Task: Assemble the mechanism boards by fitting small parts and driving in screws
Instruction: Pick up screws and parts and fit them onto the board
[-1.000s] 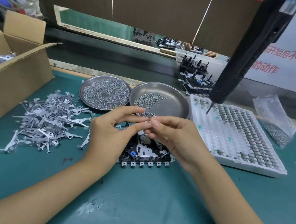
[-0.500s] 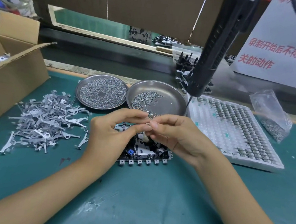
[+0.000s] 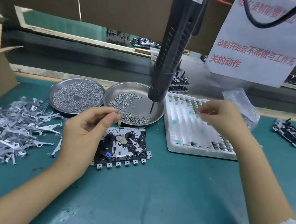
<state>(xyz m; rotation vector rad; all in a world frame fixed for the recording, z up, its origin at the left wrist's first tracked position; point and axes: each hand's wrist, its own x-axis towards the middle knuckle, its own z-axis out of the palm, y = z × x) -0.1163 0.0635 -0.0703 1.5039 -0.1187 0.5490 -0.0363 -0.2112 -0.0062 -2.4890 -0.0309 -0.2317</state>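
Left hand (image 3: 88, 124), mine, hovers at the mechanism board's (image 3: 122, 147) far-left corner, thumb and forefinger pinched together; whether they hold a screw I cannot tell. Right hand (image 3: 220, 117) is blurred over the white parts tray (image 3: 183, 133), fingers curled, contents undiscernible. Mid-mat, the board lies between both hands, long axis left-right, nearer the left. Electric screwdriver (image 3: 168, 59) hangs above the right-hand screw dish (image 3: 136, 92), beyond the board's far edge.
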